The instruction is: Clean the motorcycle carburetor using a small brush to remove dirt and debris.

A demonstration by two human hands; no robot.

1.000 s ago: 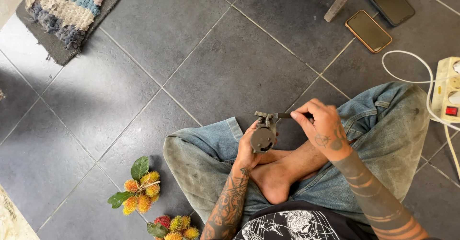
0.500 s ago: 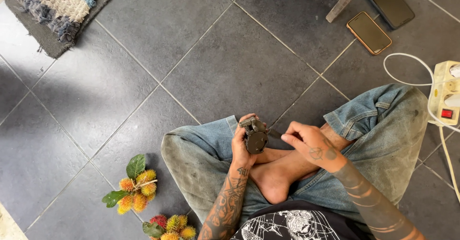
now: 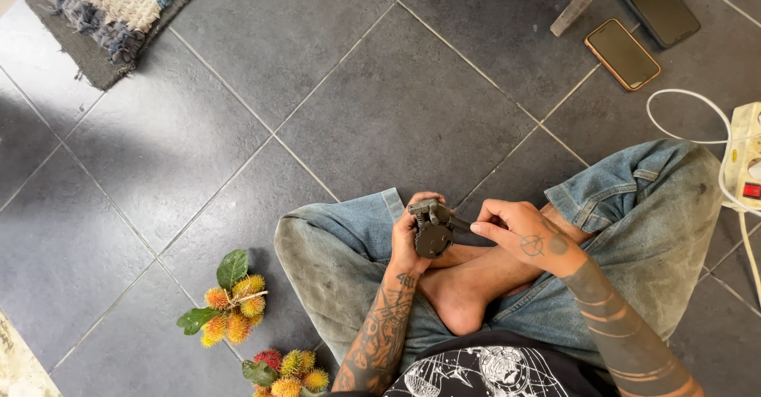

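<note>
I sit cross-legged on a dark tiled floor in faded jeans. My left hand (image 3: 408, 242) grips a small dark metal mechanical part (image 3: 432, 229) with a round body, held over my crossed bare feet. My right hand (image 3: 527, 234) is beside it on the right, its fingers pinched on a thin dark tool (image 3: 462, 224) whose tip touches the part's right side.
Bunches of spiky yellow, orange and red fruit with green leaves (image 3: 230, 302) lie at my left knee. Two phones (image 3: 622, 53) and a wooden leg (image 3: 585, 0) lie at the upper right, a white power strip with cable (image 3: 745, 159) at the right, a woven mat (image 3: 111, 4) at the upper left.
The view has shifted slightly. My left hand has turned the metal part and lowered it a little. My right hand has come back in against the part's right side.
</note>
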